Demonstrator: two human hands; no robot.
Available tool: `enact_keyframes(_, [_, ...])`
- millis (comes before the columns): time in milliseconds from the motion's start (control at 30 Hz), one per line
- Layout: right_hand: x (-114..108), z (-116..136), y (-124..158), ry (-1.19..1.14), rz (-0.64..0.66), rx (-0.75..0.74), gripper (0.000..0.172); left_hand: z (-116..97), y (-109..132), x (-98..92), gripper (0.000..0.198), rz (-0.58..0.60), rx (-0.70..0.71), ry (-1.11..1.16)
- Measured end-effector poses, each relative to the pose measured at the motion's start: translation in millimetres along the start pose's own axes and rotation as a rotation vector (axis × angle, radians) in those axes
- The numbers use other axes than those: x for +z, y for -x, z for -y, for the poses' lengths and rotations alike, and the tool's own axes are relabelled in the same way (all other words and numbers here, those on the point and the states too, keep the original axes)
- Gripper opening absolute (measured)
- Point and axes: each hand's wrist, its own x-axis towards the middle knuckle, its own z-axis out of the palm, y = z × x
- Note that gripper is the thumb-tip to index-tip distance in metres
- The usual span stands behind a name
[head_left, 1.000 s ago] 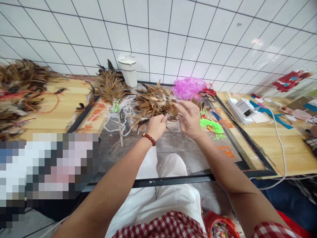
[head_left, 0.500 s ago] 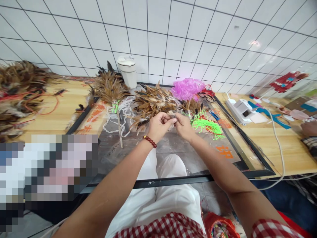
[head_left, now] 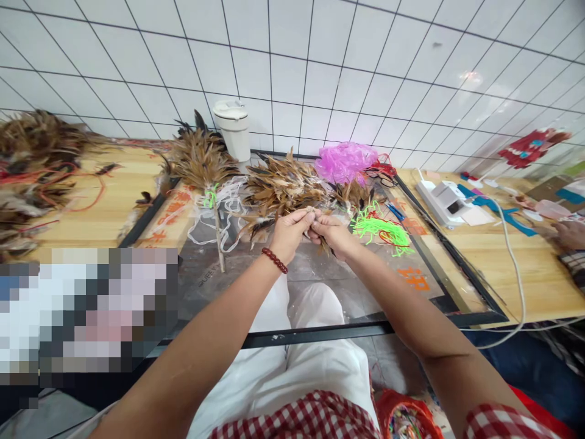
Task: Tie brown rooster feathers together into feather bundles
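My left hand (head_left: pixel 291 233), with a beaded bracelet on its wrist, meets my right hand (head_left: pixel 334 233) over the glass tabletop. Both are closed in a pinch, fingertips touching. Between them are the pale quill ends of small feathers (head_left: pixel 325 245), whose brown tips stick out below my right fingers. How many feathers there are is hidden. Just beyond my hands lies a heap of loose brown feathers (head_left: pixel 286 186). To the left, a feather duster (head_left: pixel 205 160) with a thin stick and green tie rests on the table. Bright green cords (head_left: pixel 381 231) lie right of my right hand.
Behind the heap are a white lidded cup (head_left: pixel 234 131) and a pink plastic bag (head_left: pixel 345 161). White ribbon (head_left: pixel 228 210) is tangled near the duster. A power strip (head_left: pixel 441 201) with a cable sits at right. More feathers (head_left: pixel 39 146) lie far left. Another person's hand (head_left: pixel 570 234) shows at the right edge.
My right hand has turned, its fingers now curled in toward my left fingertips. Brown feather tips have come into sight below it. The view has shifted slightly.
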Motion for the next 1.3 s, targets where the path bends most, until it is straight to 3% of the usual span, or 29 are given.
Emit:
enact_keyframes(133, [-6.8, 7.6, 2.7, 0.278, 0.078, -0.044, 0.038, -1.2, -3.7, -2.0, 0.03, -0.05, 0.009, 0.154])
enact_keyframes(233, [-33.6, 26.7, 7.9, 0.655, 0.18, -0.088, 0.027, -7.2, -5.8, -1.8, 0.026, -0.096, 0.009, 0.276])
enact_keyframes(267, [-47.3, 32.9, 9.8, 0.771, 0.138, -0.099, 0.023, -9.6, -6.1, -1.6, 0.025, -0.108, 0.015, 0.306])
enact_keyframes(400, [-113.4, 42.8, 15.9, 1.158, -0.472, -0.108, 0.017, -15.5, -5.5, -1.4, 0.023, -0.121, 0.031, 0.351])
enact_keyframes(500, [-155.7, 34.2, 20.1, 1.286, -0.765, -0.008, 0.022, -16.6, -3.6, -1.6, 0.02, -0.128, -0.009, 0.323])
enact_keyframes(567, [-173.7, 25.6, 22.6, 1.284, -0.875, 0.05, 0.027, -17.4, -2.3, -1.5, 0.02, -0.138, -0.036, 0.3])
enact_keyframes(667, [-186.2, 14.5, 23.8, 1.257, -0.914, 0.056, 0.031, -19.1, -1.1, -1.1, 0.021, -0.141, -0.07, 0.283])
enact_keyframes(967, [-190.7, -1.0, 17.7, 1.213, -0.934, 0.222, 0.022, -15.1, -0.7, 1.9, 0.021, -0.134, -0.154, 0.206])
enact_keyframes(1067, [-192.1, 5.6, 18.9, 1.118, -1.019, 0.134, 0.016, -13.4, -0.9, 2.2, 0.019, -0.133, -0.166, 0.194])
enact_keyframes(1133, [-188.5, 16.9, 20.1, 0.953, -1.076, -0.033, 0.012, -12.4, -1.2, 1.7, 0.018, -0.125, -0.161, 0.196])
enact_keyframes(1200, [-178.3, 31.8, 21.5, 0.669, -1.013, -0.224, 0.012, -11.4, -1.6, 0.8, 0.019, -0.116, -0.149, 0.202])
enact_keyframes(1300, [-151.0, 52.6, 24.3, 0.261, -0.672, -0.339, 0.019, -10.5, -1.8, -0.3, 0.019, -0.094, -0.135, 0.208])
